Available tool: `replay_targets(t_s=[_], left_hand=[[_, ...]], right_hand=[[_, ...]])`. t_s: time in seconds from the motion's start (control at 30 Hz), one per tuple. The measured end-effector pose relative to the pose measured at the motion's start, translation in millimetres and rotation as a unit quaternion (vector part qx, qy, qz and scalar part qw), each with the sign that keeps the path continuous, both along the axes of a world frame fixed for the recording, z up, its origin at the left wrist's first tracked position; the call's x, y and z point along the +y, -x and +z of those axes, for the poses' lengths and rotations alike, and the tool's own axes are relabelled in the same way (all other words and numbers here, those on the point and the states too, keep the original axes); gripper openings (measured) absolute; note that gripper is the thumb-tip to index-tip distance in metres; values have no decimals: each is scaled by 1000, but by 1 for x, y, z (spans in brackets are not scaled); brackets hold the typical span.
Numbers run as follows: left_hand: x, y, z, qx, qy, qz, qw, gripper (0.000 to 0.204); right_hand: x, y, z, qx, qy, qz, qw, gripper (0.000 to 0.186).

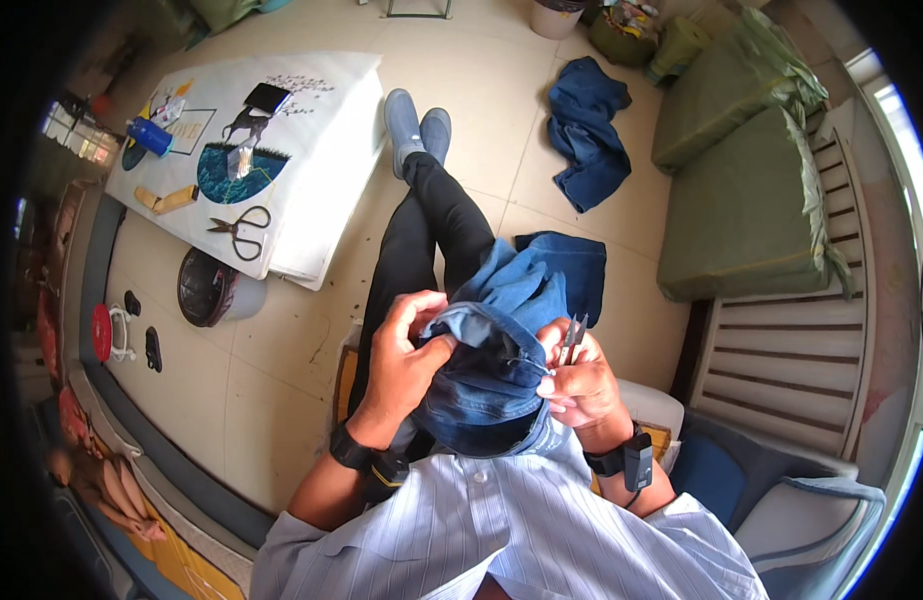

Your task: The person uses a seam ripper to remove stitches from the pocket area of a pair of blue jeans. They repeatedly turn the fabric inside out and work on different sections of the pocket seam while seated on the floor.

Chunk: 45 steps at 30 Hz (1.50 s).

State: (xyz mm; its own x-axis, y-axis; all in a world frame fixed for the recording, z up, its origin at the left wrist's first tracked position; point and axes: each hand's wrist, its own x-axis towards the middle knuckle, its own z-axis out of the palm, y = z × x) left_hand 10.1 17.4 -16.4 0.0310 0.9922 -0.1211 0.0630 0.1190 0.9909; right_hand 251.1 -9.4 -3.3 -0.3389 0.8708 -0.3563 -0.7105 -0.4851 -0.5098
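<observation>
A blue denim garment (491, 375) lies bunched across my lap, its hem or opening turned up between my hands. With thumb and fingers my left hand (401, 365) pinches the left side of that opening, where a paler inner side shows. My right hand (583, 385) is closed at the right edge of the cloth, thumb against the seam. Small thread snips (573, 340) are also held in it, blades pointing up and away from the denim. Part of the garment hangs over my legs, and its folds hide what lies beneath.
Another piece of denim (588, 130) lies crumpled on the tiled floor ahead. At left stands a low table (326, 150) with large black scissors (241, 232) on it. A waste bin (226, 290) sits beside it. Green cushions (741, 200) rest on a slatted bench (781, 370) at right.
</observation>
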Motion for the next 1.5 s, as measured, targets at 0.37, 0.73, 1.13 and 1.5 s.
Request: replay_targets(t_s=[0.37, 0.73, 1.13, 1.5], left_hand=[[2, -17, 37, 153, -226, -198, 941, 38], [1, -19, 19, 179, -241, -76, 951, 14], [-3, -8, 16, 191, -310, -77, 928, 19], [-5, -10, 19, 112, -173, -115, 972, 20]], right_hand=[[4, -1, -11, 33, -8, 40, 999, 40], [0, -7, -6, 1, 18, 19, 1000, 36], [-8, -2, -14, -16, 12, -8, 1000, 34], [-5, 2, 6, -68, -24, 21, 997, 32]])
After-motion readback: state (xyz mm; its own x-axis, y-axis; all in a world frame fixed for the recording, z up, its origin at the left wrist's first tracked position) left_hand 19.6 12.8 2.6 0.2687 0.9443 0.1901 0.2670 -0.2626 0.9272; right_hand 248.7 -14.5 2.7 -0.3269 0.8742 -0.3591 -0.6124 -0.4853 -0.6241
